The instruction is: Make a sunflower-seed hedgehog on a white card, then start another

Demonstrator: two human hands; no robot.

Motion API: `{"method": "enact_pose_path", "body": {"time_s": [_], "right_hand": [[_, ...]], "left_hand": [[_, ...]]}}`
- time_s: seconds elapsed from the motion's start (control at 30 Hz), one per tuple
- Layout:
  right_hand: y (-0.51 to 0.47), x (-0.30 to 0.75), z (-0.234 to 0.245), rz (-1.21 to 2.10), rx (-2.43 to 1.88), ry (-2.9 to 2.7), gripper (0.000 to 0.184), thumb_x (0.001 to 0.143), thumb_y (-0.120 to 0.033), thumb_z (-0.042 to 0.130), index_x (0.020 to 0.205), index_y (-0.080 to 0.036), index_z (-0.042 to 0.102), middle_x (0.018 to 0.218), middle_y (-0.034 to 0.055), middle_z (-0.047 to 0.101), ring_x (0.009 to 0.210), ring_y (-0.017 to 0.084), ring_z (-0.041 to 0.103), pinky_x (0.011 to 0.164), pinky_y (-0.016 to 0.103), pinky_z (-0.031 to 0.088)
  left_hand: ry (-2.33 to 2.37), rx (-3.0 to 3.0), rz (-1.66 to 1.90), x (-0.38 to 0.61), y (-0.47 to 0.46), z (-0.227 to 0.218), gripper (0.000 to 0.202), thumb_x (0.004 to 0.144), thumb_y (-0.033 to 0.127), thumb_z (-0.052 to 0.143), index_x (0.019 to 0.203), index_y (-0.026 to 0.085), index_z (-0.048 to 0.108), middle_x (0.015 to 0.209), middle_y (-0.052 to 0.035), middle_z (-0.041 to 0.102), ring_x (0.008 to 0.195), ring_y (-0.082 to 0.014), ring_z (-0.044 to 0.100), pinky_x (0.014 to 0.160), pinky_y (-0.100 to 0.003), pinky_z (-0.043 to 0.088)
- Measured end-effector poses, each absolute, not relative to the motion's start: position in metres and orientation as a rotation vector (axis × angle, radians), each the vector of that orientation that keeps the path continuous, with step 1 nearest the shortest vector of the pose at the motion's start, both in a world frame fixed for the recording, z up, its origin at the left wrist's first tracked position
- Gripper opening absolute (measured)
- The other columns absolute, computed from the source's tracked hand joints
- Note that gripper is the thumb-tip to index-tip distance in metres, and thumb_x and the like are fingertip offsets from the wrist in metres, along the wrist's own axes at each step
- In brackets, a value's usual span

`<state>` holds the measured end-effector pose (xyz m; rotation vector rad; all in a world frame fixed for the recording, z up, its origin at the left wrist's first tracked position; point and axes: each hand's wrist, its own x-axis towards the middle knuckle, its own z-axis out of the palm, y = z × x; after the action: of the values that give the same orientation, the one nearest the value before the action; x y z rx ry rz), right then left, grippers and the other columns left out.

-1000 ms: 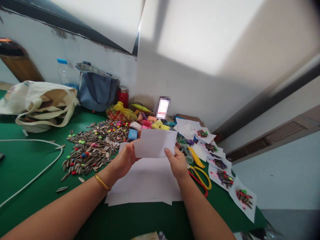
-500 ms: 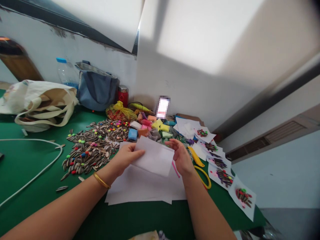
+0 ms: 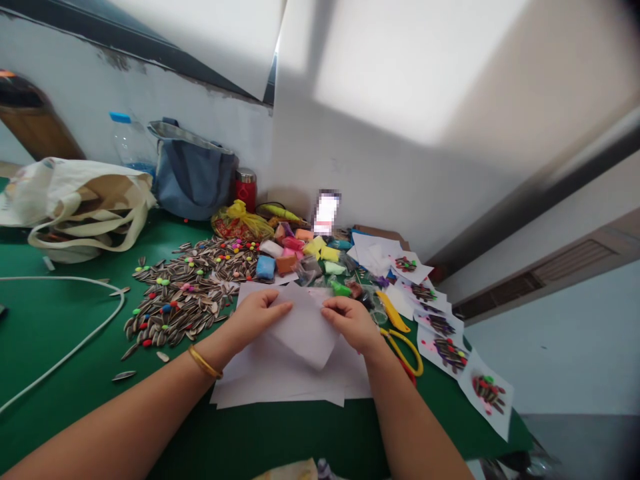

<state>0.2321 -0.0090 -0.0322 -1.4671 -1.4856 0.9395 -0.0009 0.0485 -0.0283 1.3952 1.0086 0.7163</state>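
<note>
A small sheet of white paper (image 3: 306,327) is held between my hands, tilted above larger white sheets (image 3: 280,383) on the green table. My left hand (image 3: 257,317) pinches its left edge between thumb and fingers, a gold bangle on the wrist. At the sheet's right edge, my right hand (image 3: 353,323) has thumb and fingertips pressed together on the paper. Just right of that hand lie yellow-handled scissors (image 3: 410,350) and a yellow cutter (image 3: 394,312). Beyond the paper are small packets of coloured clay, among them a blue one (image 3: 265,267).
Sunflower seeds mixed with coloured ones form a pile (image 3: 185,293) on the left. Finished-looking seed pictures (image 3: 493,400) line the right edge. A phone (image 3: 326,213) leans at the wall; a blue bag (image 3: 193,173), red flask (image 3: 245,190) and white cable (image 3: 75,357) are also here.
My right hand has moved in and closed on the sheet's right edge; before, its fingers were loosely curled beside it. The sheet has turned, with its lower corner now pointing down.
</note>
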Motion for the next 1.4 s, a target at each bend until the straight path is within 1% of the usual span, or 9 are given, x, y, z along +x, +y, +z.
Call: {"method": "enact_pose_path", "body": {"time_s": [0.2, 0.5, 0.67, 0.83, 1.2, 1.4], "right_hand": [[-0.0097, 0.2305, -0.0317, 0.97, -1.487, -1.527, 0.022, 0.083, -0.037, 0.062, 0.086, -0.018, 0.072, 0.082, 0.0032, 0.068, 0.07, 0.016, 0.057, 0.06, 0.025, 0.043], [-0.0091, 0.2312, -0.0334, 0.986, -1.483, -1.529, 0.024, 0.084, -0.039, 0.061, 0.088, -0.018, 0.072, 0.084, 0.0036, 0.068, 0.071, 0.016, 0.058, 0.061, 0.025, 0.043], [-0.0087, 0.232, -0.0346, 0.97, -1.476, -1.538, 0.025, 0.084, -0.04, 0.061, 0.086, -0.018, 0.071, 0.083, 0.0034, 0.068, 0.071, 0.016, 0.058, 0.062, 0.025, 0.043], [-0.0086, 0.2325, -0.0356, 0.971, -1.471, -1.547, 0.024, 0.085, -0.039, 0.06, 0.087, -0.018, 0.071, 0.083, 0.003, 0.068, 0.071, 0.016, 0.058, 0.062, 0.025, 0.043], [-0.0086, 0.2327, -0.0345, 0.936, -1.483, -1.587, 0.025, 0.087, -0.038, 0.059, 0.087, -0.018, 0.072, 0.084, 0.0037, 0.069, 0.074, 0.017, 0.059, 0.064, 0.026, 0.043], [-0.0078, 0.2326, -0.0343, 0.951, -1.476, -1.594, 0.026, 0.087, -0.039, 0.058, 0.085, -0.018, 0.071, 0.081, 0.0031, 0.067, 0.072, 0.016, 0.058, 0.064, 0.026, 0.043]], "left_hand": [[1.055, 1.451, 0.723, -0.0017, 0.049, -0.0277, 0.039, 0.068, 0.053, 0.072, 0.064, 0.016, 0.062, 0.056, 0.0021, 0.052, 0.054, -0.013, 0.046, 0.047, -0.022, 0.029], [1.113, 1.559, 0.683, -0.002, 0.0514, -0.0288, 0.047, 0.072, 0.06, 0.064, 0.06, 0.018, 0.049, 0.058, 0.0039, 0.041, 0.055, -0.0112, 0.037, 0.049, -0.024, 0.023], [1.11, 1.571, 0.66, -0.0024, 0.0516, -0.0298, 0.047, 0.074, 0.062, 0.061, 0.063, 0.017, 0.051, 0.06, 0.0034, 0.041, 0.057, -0.0118, 0.038, 0.05, -0.024, 0.023], [1.108, 1.563, 0.673, -0.0022, 0.0514, -0.03, 0.047, 0.073, 0.061, 0.063, 0.061, 0.018, 0.048, 0.059, 0.0037, 0.04, 0.056, -0.0114, 0.037, 0.05, -0.024, 0.023], [1.109, 1.557, 0.685, -0.0022, 0.0529, -0.0316, 0.045, 0.072, 0.06, 0.064, 0.062, 0.018, 0.053, 0.058, 0.0034, 0.042, 0.055, -0.0122, 0.04, 0.048, -0.024, 0.024], [1.11, 1.551, 0.67, -0.002, 0.0543, -0.0346, 0.047, 0.072, 0.062, 0.063, 0.062, 0.017, 0.054, 0.058, 0.0033, 0.043, 0.054, -0.0124, 0.041, 0.048, -0.024, 0.025]]}}
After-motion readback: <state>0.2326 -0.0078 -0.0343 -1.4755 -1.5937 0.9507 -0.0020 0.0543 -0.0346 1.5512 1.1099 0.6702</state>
